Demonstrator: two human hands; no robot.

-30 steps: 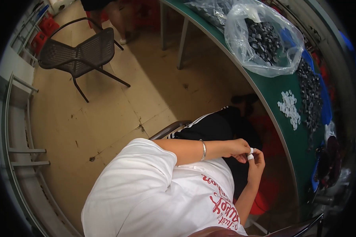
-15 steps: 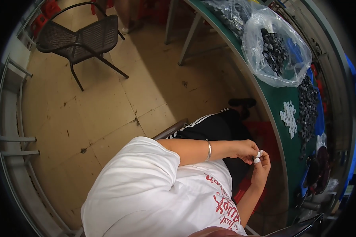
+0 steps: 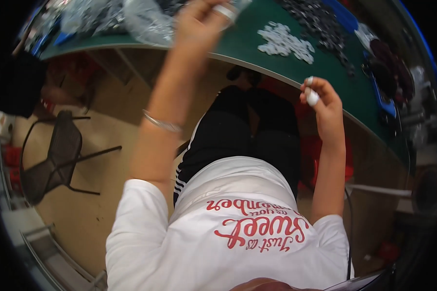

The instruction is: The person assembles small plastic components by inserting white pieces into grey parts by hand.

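My left hand (image 3: pixel 198 23) is raised over the far edge of the green table (image 3: pixel 243 46), beside a clear plastic bag (image 3: pixel 148 22). Motion smears its fingers, and a white wrap shows on one of them. Clear plastic shows just past those fingertips; whether I grip it is not plain. Above the table's near edge is my right hand (image 3: pixel 327 104), its fingers half bent and apart with nothing visible between them. White wraps (image 3: pixel 312 99) cover its thumb and a fingertip. Closest on the tabletop lies a pile of small white plastic pieces (image 3: pixel 286 43).
Small dark pieces (image 3: pixel 320 24) are heaped behind the white ones, next to a blue tray (image 3: pixel 341 14). A dark bundle (image 3: pixel 393 72) lies at the table's right. On the left stand a brown chair (image 3: pixel 53 160) and another person (image 3: pixel 19 85) in dark clothing.
My hands were together at the fingertips and have parted. The left has swung up toward the bags; the right stays near the table edge. My view has turned.
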